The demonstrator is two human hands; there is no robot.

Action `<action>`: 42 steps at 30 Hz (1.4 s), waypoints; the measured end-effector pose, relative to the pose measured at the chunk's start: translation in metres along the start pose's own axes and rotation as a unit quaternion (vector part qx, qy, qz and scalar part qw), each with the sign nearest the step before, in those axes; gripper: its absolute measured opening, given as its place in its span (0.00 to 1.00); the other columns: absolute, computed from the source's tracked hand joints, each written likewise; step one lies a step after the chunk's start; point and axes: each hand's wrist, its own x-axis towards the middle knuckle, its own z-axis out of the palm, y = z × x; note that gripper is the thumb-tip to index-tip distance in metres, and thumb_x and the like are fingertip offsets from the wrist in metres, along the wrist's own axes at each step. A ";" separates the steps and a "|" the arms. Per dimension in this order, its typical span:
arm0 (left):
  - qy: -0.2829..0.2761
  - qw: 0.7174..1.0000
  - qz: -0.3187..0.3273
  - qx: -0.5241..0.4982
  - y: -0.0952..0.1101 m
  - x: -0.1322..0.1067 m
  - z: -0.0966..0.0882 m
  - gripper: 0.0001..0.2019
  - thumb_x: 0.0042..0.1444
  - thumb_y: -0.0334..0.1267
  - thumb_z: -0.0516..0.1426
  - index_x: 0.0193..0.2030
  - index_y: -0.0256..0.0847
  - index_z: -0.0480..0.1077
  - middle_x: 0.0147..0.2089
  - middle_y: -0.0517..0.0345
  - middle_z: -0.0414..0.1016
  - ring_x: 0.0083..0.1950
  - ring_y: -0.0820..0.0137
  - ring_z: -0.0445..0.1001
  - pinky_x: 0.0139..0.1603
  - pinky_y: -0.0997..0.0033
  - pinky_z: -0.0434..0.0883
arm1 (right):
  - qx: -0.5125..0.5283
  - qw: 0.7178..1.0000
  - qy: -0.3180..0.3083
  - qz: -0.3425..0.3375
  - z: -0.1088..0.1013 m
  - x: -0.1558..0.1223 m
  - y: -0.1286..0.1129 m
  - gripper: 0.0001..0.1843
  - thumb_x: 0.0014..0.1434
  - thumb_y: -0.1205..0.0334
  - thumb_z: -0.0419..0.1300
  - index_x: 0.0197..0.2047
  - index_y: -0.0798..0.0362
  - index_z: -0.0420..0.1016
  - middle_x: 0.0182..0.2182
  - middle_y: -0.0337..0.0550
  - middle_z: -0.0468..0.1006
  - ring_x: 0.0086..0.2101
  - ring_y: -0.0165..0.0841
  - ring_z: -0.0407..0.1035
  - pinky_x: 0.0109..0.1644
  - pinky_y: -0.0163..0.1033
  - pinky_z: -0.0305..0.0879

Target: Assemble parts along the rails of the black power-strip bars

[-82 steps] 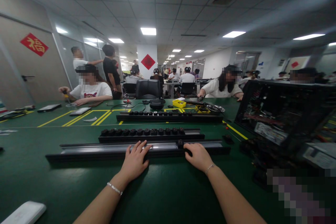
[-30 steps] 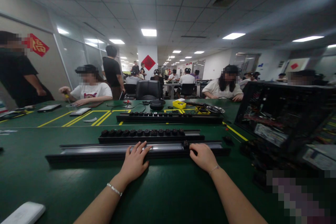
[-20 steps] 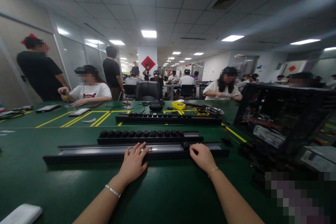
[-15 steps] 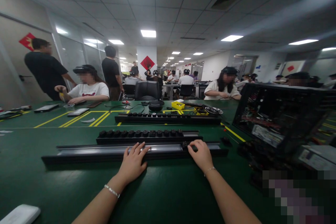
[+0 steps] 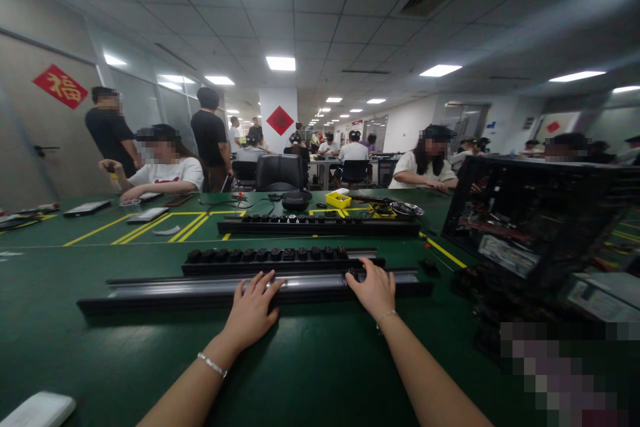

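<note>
A long black channel rail (image 5: 165, 287) with a silvery inner face lies across the green table (image 5: 310, 367) in front of me. My left hand (image 5: 253, 310) rests flat on the rail near its middle, fingers spread. My right hand (image 5: 374, 290) is further right on the same rail, with its fingers curled round a small black socket module (image 5: 353, 274) seated in the channel. Just behind lies a shorter strip (image 5: 280, 255) carrying a row of black round sockets, and behind that a third black strip (image 5: 320, 224).
An open computer case (image 5: 530, 227) stands at the right with parts around its base. A yellow box (image 5: 339, 199), a metal bowl (image 5: 407, 209) and cables lie at the far side. A white object (image 5: 35, 410) is at the near left corner. People sit and stand across the table.
My right hand shifted slightly right and then back along the rail with the socket module. My left hand stayed put. A person in black walked in at the left behind the seated people.
</note>
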 end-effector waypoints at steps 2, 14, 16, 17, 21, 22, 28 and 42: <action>0.003 1.000 0.001 -0.002 0.000 0.000 0.000 0.29 0.48 0.37 0.51 0.60 0.57 0.55 0.65 0.61 0.54 0.65 0.60 0.49 0.60 0.48 0.44 | 0.004 1.000 0.003 0.002 0.001 0.000 -0.001 0.26 0.49 0.48 0.53 0.51 0.47 0.63 0.45 0.42 0.72 0.50 0.39 0.60 0.58 0.52 0.39; -0.005 1.000 -0.002 -0.007 0.001 0.000 -0.001 0.30 0.48 0.37 0.51 0.60 0.57 0.54 0.66 0.61 0.52 0.65 0.60 0.48 0.61 0.48 0.43 | 0.011 1.000 0.000 0.009 -0.002 0.000 -0.001 0.23 0.50 0.50 0.52 0.49 0.46 0.64 0.43 0.40 0.73 0.49 0.37 0.61 0.59 0.51 0.40; -0.006 1.000 -0.002 -0.007 0.000 0.000 0.000 0.30 0.48 0.37 0.51 0.60 0.57 0.54 0.66 0.61 0.52 0.65 0.60 0.48 0.61 0.48 0.43 | 0.012 1.000 -0.003 0.011 -0.002 0.000 -0.001 0.23 0.50 0.51 0.52 0.50 0.46 0.64 0.43 0.41 0.73 0.49 0.37 0.61 0.59 0.51 0.40; -0.005 1.000 -0.001 -0.008 0.000 0.000 0.000 0.29 0.49 0.37 0.51 0.60 0.57 0.54 0.66 0.61 0.52 0.65 0.60 0.48 0.61 0.48 0.43 | 0.013 1.000 -0.004 0.012 -0.003 0.000 -0.001 0.23 0.50 0.51 0.52 0.50 0.46 0.64 0.43 0.41 0.73 0.49 0.37 0.61 0.59 0.51 0.40; -0.006 1.000 0.000 -0.006 -0.001 0.000 0.000 0.29 0.49 0.38 0.51 0.60 0.57 0.54 0.66 0.61 0.52 0.65 0.59 0.48 0.61 0.48 0.43 | 0.023 1.000 -0.014 0.014 -0.005 0.001 -0.001 0.22 0.50 0.53 0.51 0.50 0.46 0.65 0.43 0.41 0.73 0.49 0.38 0.61 0.58 0.51 0.40; -0.007 1.000 -0.001 -0.005 -0.001 0.000 0.000 0.29 0.49 0.38 0.51 0.60 0.57 0.54 0.66 0.61 0.52 0.65 0.59 0.48 0.61 0.48 0.43 | 0.025 0.999 -0.018 0.014 -0.005 0.001 -0.001 0.22 0.51 0.53 0.51 0.50 0.46 0.65 0.43 0.41 0.73 0.49 0.38 0.61 0.58 0.50 0.40; -0.008 1.000 -0.002 0.001 0.000 -0.001 -0.001 0.29 0.49 0.38 0.51 0.60 0.57 0.54 0.66 0.61 0.52 0.65 0.59 0.48 0.61 0.48 0.44 | 0.031 0.999 -0.016 0.017 -0.004 0.002 0.001 0.22 0.50 0.54 0.51 0.50 0.46 0.65 0.43 0.41 0.73 0.48 0.38 0.62 0.58 0.50 0.41; -0.007 1.000 0.001 -0.004 -0.001 -0.001 0.001 0.30 0.49 0.38 0.51 0.61 0.57 0.53 0.66 0.61 0.52 0.65 0.60 0.48 0.61 0.48 0.43 | 0.050 0.998 -0.005 0.030 -0.005 0.004 0.003 0.23 0.49 0.56 0.51 0.50 0.49 0.64 0.41 0.42 0.73 0.46 0.37 0.64 0.55 0.45 0.46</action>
